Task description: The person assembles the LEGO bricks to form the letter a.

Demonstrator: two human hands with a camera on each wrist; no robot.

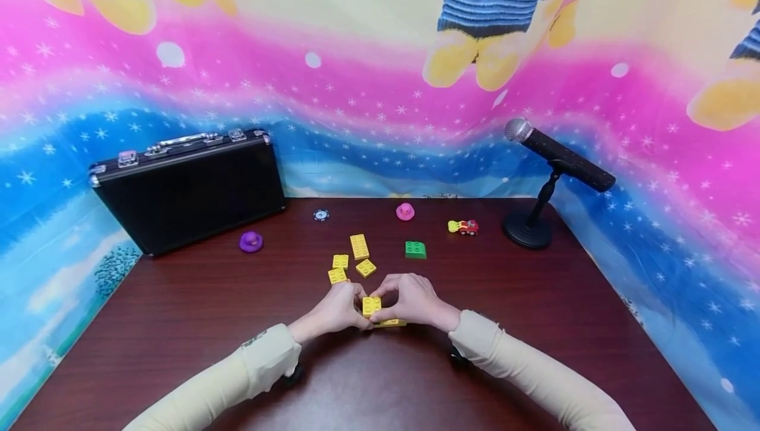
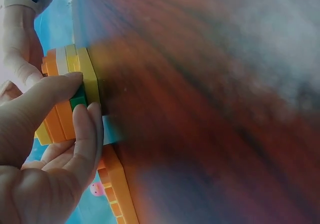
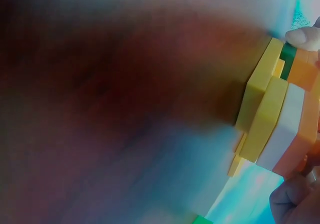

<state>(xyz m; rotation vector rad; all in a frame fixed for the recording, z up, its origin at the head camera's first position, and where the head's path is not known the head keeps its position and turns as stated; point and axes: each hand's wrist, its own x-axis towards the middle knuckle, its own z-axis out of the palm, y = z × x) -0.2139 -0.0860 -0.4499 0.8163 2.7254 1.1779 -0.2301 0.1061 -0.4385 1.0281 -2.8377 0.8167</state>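
Observation:
Between the two hands stands a stack of toy building bricks (image 1: 371,305) with a yellow studded brick on top. From the side, the brick stack (image 2: 61,116) shows orange, white, green and yellow layers over a wider yellow base on the table. My left hand (image 1: 341,307) grips it, thumb on the green and orange bricks in the left wrist view. On the other side my right hand (image 1: 412,300) pinches the brick stack (image 3: 272,119), its thumb at the near face. Just beyond the hands lie loose yellow bricks (image 1: 340,261) and a green brick (image 1: 415,249).
A black case (image 1: 192,193) stands at the back left, a purple toy duck (image 1: 251,241) before it. Along the back lie a poker chip (image 1: 321,215), a pink toy duck (image 1: 405,212) and a small toy vehicle (image 1: 463,227). A microphone on a stand (image 1: 528,230) is at the right.

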